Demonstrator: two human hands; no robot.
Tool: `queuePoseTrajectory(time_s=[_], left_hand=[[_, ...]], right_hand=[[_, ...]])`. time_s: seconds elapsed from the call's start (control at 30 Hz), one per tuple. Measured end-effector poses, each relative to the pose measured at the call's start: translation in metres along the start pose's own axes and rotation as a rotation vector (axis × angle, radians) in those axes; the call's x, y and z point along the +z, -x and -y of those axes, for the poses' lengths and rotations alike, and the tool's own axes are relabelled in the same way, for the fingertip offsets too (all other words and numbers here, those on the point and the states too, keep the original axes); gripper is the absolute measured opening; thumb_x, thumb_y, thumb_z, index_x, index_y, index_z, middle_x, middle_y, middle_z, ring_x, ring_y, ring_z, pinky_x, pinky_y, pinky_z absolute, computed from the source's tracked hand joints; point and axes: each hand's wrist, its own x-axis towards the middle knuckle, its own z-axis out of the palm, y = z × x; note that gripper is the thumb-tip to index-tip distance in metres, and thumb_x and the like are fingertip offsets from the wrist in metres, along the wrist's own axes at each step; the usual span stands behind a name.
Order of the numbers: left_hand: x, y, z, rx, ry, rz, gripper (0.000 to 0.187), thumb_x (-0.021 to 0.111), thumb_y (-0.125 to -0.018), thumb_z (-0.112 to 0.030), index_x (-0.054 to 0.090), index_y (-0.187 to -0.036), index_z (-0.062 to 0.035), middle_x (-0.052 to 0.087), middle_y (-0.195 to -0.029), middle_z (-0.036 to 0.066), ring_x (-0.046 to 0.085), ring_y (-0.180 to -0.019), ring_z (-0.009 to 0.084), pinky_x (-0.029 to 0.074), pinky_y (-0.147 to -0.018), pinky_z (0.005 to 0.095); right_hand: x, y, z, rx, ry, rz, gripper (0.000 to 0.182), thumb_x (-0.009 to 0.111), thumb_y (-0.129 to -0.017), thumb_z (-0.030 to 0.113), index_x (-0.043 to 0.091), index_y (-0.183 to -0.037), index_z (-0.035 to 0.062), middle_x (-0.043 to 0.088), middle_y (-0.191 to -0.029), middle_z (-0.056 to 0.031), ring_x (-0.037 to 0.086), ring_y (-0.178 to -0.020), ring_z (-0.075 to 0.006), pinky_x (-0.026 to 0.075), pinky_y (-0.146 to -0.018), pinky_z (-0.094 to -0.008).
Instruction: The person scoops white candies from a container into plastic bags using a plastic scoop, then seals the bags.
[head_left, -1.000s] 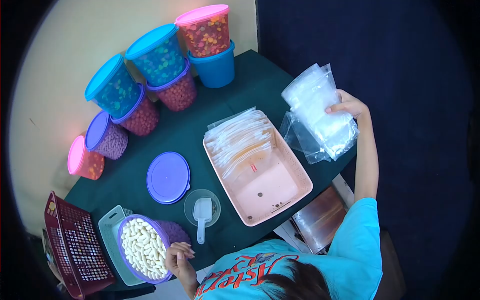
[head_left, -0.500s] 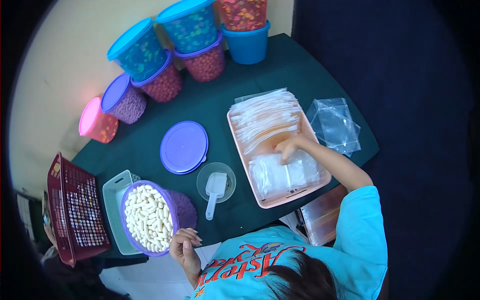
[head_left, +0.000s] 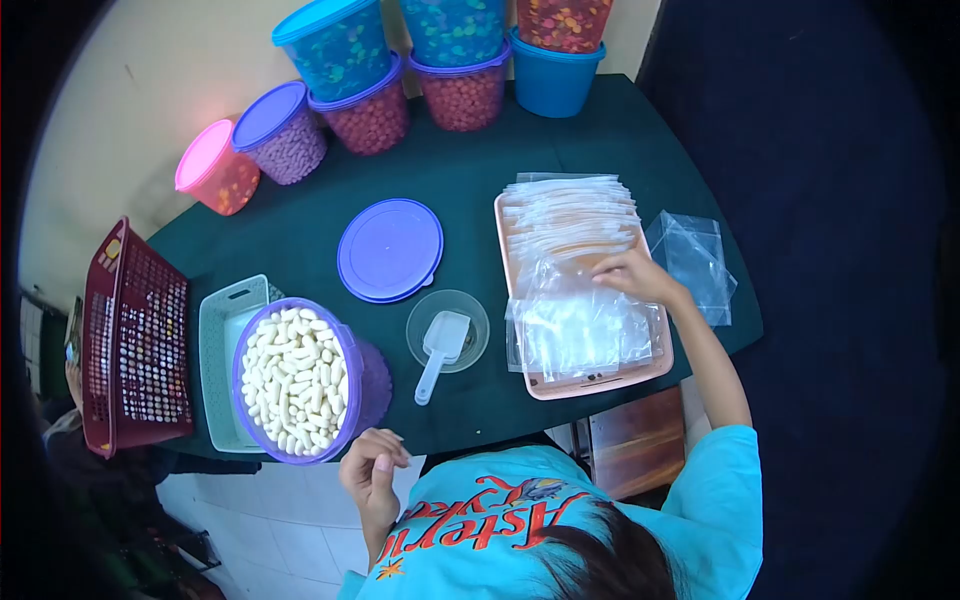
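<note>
My right hand (head_left: 637, 276) is over the peach tray (head_left: 656, 388), its thumb and fingers pinched on the edge of a clear plastic bag (head_left: 548, 285). More clear bags (head_left: 590, 335) lie flat in the near part of the tray. White-looking packets (head_left: 575, 215) are packed in a row in its far part. My left hand (head_left: 372, 472) hangs at the table's near edge, fingers curled loosely together with nothing visible in them. Beside it stands a purple tub (head_left: 372, 385) full of pale, capsule-shaped pieces (head_left: 295, 380). A white scoop (head_left: 443, 340) rests in a clear bowl (head_left: 480, 320).
A purple lid (head_left: 390, 250) lies mid-table. Lidded tubs of colourful pieces (head_left: 460, 95) line the wall, some stacked. A pale green basket (head_left: 215, 350) and a maroon basket (head_left: 150, 350) are at left. Loose clear bags (head_left: 695, 265) lie right of the tray. Part of another person (head_left: 75, 385) shows far left.
My right hand has risen from inside the tray, drawing a clear bag up over the others. The view has shifted. My left hand stays by the tub, its fingers a little more curled.
</note>
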Motion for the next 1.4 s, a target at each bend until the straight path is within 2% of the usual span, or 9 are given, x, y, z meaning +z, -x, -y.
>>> queuePoseTrajectory(time_s=[0.23,0.33,0.5,0.6,0.83,0.93,1.03,1.23,1.4], left_hand=[[0.007,-0.001,0.008,-0.161,0.076,0.130,0.016,0.045,-0.083,-0.014,0.051,-0.082,0.0013,0.053,-0.076,0.009,0.049,-0.066,0.0125,0.040,-0.066,0.0279],[0.019,-0.011,0.023,-0.339,0.219,0.267,0.079,0.031,-0.079,-0.063,0.034,-0.121,0.0036,0.048,-0.112,0.019,0.049,-0.101,0.0252,0.036,-0.088,0.0368],[0.029,-0.019,0.023,-0.264,0.595,0.308,0.105,0.011,-0.066,-0.080,0.010,-0.133,0.0018,0.017,-0.136,0.022,0.021,-0.126,0.0312,0.014,-0.102,0.0427],[0.019,-0.023,0.016,-0.198,0.691,0.279,0.105,0.015,-0.067,-0.079,0.007,-0.133,0.0013,0.013,-0.137,0.021,0.018,-0.127,0.0301,0.012,-0.103,0.0410],[-0.023,-0.014,-0.005,-0.176,0.750,0.172,0.113,0.023,-0.062,-0.083,0.010,-0.132,0.0044,0.017,-0.133,0.027,0.024,-0.123,0.0343,0.016,-0.101,0.0433],[-0.045,-0.011,-0.003,-0.058,0.787,0.266,0.105,0.022,-0.067,-0.078,0.012,-0.131,0.0038,0.025,-0.131,0.024,0.033,-0.118,0.0307,0.021,-0.098,0.0409],[-0.068,-0.015,-0.010,-0.033,0.764,0.356,0.102,0.022,-0.068,-0.076,0.012,-0.131,0.0041,0.026,-0.130,0.023,0.033,-0.117,0.0304,0.023,-0.098,0.0407],[-0.120,-0.027,-0.026,-0.191,0.743,0.291,0.093,0.024,-0.073,-0.071,0.007,-0.133,-0.0032,0.022,-0.133,0.018,0.029,-0.120,0.0293,0.022,-0.100,0.0410],[-0.164,-0.041,-0.020,-0.261,0.832,0.354,0.093,0.027,-0.073,-0.071,0.013,-0.132,-0.0010,0.024,-0.133,0.015,0.028,-0.121,0.0252,0.023,-0.100,0.0393]], right_hand=[[-0.012,0.036,0.086,0.065,-0.343,-0.444,0.014,0.048,-0.085,0.010,0.053,-0.089,-0.0014,0.056,-0.070,-0.0056,0.054,-0.057,-0.0096,0.044,-0.050,-0.0216],[0.053,0.042,0.128,0.089,-0.657,-0.454,0.015,0.043,-0.087,0.012,0.049,-0.096,0.0012,0.053,-0.067,-0.0032,0.053,-0.057,-0.0067,0.042,-0.045,-0.0188],[0.142,0.034,0.169,0.023,-1.035,-0.096,0.018,0.046,-0.088,0.016,0.048,-0.097,0.0013,0.060,-0.066,-0.0086,0.054,-0.056,-0.0070,0.040,-0.050,-0.0180],[0.160,0.027,0.187,0.008,-1.115,0.047,0.016,0.046,-0.087,0.014,0.047,-0.096,0.0006,0.060,-0.066,-0.0083,0.055,-0.059,-0.0066,0.039,-0.051,-0.0173],[0.180,0.019,0.216,0.088,-0.881,0.279,0.016,0.053,-0.083,0.012,0.050,-0.092,-0.0014,0.061,-0.073,-0.0081,0.055,-0.059,-0.0083,0.042,-0.055,-0.0203],[0.177,0.001,0.243,-0.229,-0.602,-0.234,0.021,0.061,-0.072,0.004,0.052,-0.091,-0.0004,0.061,-0.079,-0.0078,0.055,-0.070,-0.0112,0.043,-0.062,-0.0237],[0.158,-0.017,0.287,-0.486,-0.323,-0.413,0.022,0.060,-0.067,0.001,0.056,-0.088,0.0021,0.058,-0.087,-0.0099,0.053,-0.081,-0.0209,0.041,-0.071,-0.0305],[0.167,-0.063,0.360,-0.837,-0.012,-0.239,0.030,0.067,-0.059,0.004,0.063,-0.088,0.0071,0.057,-0.086,-0.0037,0.051,-0.081,-0.0212,0.037,-0.070,-0.0314],[0.193,-0.078,0.378,-0.901,0.063,-0.390,0.018,0.070,-0.057,0.007,0.066,-0.074,0.0105,0.055,-0.073,0.0006,0.045,-0.067,-0.0167,0.033,-0.068,-0.0308]])
